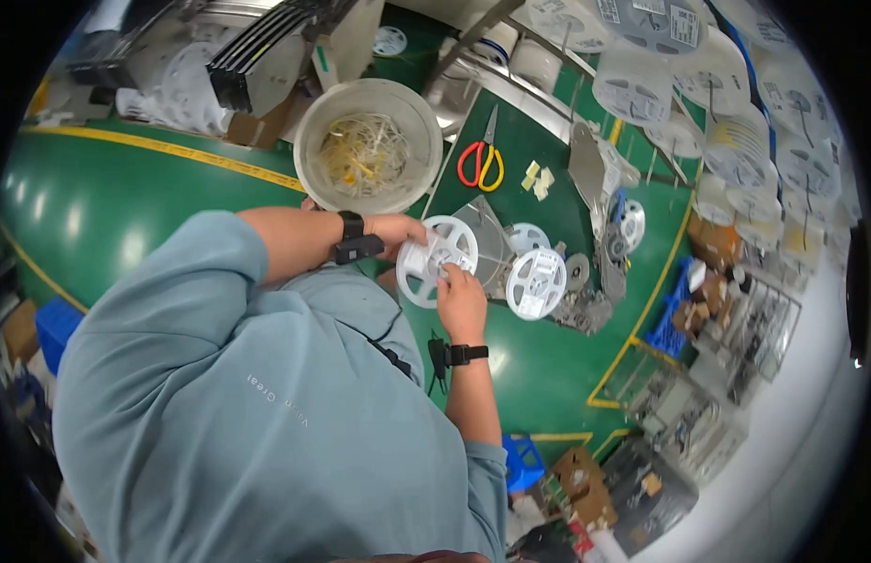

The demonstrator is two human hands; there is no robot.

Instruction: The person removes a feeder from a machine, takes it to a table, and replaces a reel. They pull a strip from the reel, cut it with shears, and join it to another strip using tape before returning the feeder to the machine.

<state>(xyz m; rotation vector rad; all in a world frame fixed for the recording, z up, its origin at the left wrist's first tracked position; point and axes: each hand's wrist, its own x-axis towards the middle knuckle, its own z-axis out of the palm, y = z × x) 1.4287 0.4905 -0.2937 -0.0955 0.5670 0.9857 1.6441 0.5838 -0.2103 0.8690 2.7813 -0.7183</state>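
Just before the person's lap, a round white spoked plastic reel [442,255] sits between two bare hands! The left hand [394,233] curls closed on its left rim; the right hand [466,302] bends its fingers in at the hub, whether pinching anything I can't tell. Writing? Pale lettering crosses the blue-grey cloth shirt [295,413]; the reel's print is too small to read. And the count: one pair of red-and-yellow-handled metal scissors [489,141], two white reels [537,284] just right, one round off-white bucket [300,145] holding tangled strips [365,155].
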